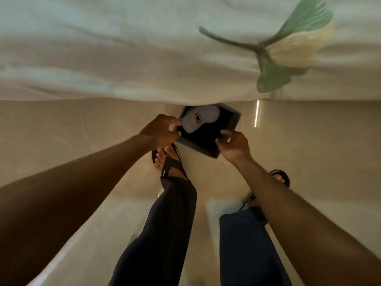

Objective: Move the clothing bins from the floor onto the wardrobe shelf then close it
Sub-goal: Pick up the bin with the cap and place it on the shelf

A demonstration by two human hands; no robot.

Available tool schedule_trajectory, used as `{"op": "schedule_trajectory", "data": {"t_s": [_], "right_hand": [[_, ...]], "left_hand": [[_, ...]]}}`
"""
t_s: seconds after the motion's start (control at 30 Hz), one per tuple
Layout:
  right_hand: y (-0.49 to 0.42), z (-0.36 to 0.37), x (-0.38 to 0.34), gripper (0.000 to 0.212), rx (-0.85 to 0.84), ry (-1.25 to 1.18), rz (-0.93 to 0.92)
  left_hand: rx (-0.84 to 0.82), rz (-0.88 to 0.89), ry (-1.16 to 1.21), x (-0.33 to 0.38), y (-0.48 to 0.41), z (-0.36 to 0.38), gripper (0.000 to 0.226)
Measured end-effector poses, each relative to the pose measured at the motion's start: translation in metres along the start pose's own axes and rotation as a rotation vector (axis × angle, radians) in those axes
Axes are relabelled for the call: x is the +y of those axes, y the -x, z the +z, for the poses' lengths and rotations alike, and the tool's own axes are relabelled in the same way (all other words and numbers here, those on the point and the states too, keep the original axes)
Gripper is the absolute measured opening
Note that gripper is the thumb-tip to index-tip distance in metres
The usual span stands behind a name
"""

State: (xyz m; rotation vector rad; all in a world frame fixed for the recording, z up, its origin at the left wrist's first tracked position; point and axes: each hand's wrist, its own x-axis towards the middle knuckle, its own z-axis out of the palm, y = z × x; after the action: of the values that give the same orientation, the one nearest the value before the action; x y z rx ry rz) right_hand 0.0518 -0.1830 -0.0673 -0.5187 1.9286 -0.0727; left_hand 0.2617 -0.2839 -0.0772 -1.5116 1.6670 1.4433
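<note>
Both forearms reach down to the bin (208, 139) on the floor (82, 124), left hand (159, 131) and right hand (232, 144) clamped on opposite rims, equally near, bin half under bedsheet (123, 58) edge.

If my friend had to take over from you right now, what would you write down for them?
Left hand: fingers closed on the left edge of the dark bin.
Right hand: gripping the bin's near right edge.
The bin is low, by the pale floor, partly under the edge of the white bedsheet. I cannot tell whether it has left the floor. A white cap with a round star badge lies inside.
Done: bin grasped with both hands.
Left: lift it, carry it to the wardrobe shelf, move any other bins, close the wardrobe. The wardrobe and other bins are not in view.
</note>
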Motion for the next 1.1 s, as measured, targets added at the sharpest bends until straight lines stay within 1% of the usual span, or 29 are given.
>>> {"op": "schedule_trajectory", "data": {"t_s": [0.1, 0.2, 0.3, 0.4, 0.5, 0.6, 0.7, 0.73, 0.8, 0.9, 0.97, 1.0, 1.1], "right_hand": [[-0.024, 0.012, 0.015, 0.034, 0.048, 0.135, -0.017], [-0.027, 0.009, 0.027, 0.039, 0.1, 0.128, -0.06], [-0.006, -0.008, 0.036, 0.038, 0.115, 0.081, -0.046], [0.035, -0.034, 0.045, 0.036, 0.105, 0.068, -0.03], [0.099, -0.078, 0.061, 0.041, 0.09, 0.063, -0.033], [0.171, -0.128, 0.072, 0.043, 0.098, 0.098, -0.042], [0.243, -0.175, 0.088, 0.044, 0.087, 0.038, -0.03], [0.278, -0.201, 0.096, 0.045, 0.091, 0.019, -0.009], [0.322, -0.23, 0.108, 0.046, 0.11, -0.035, 0.001], [0.413, -0.292, 0.139, 0.045, 0.223, -0.142, 0.023], [0.446, -0.31, 0.151, 0.044, 0.264, -0.159, 0.008], [0.473, -0.329, 0.164, 0.044, 0.31, -0.205, 0.017], [0.527, -0.367, 0.192, 0.047, 0.379, -0.281, -0.002]], "left_hand": [[-0.047, 0.071, -0.09, -0.003, -0.027, 0.019, 0.047], [0.027, 0.097, -0.182, 0.003, -0.037, 0.023, 0.04], [0.022, 0.08, -0.271, 0.02, -0.017, 0.022, 0.041], [0.009, 0.101, -0.384, 0.05, 0.025, 0.024, 0.04], [0.014, 0.126, -0.479, 0.096, 0.084, 0.025, 0.038], [0.027, 0.138, -0.49, 0.149, 0.148, 0.024, 0.046], [0.0, 0.195, -0.509, 0.209, 0.216, 0.022, 0.049], [-0.021, 0.217, -0.524, 0.237, 0.247, 0.024, 0.048], [-0.03, 0.262, -0.541, 0.276, 0.288, 0.027, 0.043], [-0.054, 0.381, -0.569, 0.354, 0.371, 0.037, 0.039], [-0.054, 0.429, -0.561, 0.381, 0.404, 0.041, 0.043], [-0.072, 0.476, -0.593, 0.408, 0.426, 0.047, 0.045], [-0.07, 0.566, -0.645, 0.463, 0.479, 0.066, 0.047]]}}
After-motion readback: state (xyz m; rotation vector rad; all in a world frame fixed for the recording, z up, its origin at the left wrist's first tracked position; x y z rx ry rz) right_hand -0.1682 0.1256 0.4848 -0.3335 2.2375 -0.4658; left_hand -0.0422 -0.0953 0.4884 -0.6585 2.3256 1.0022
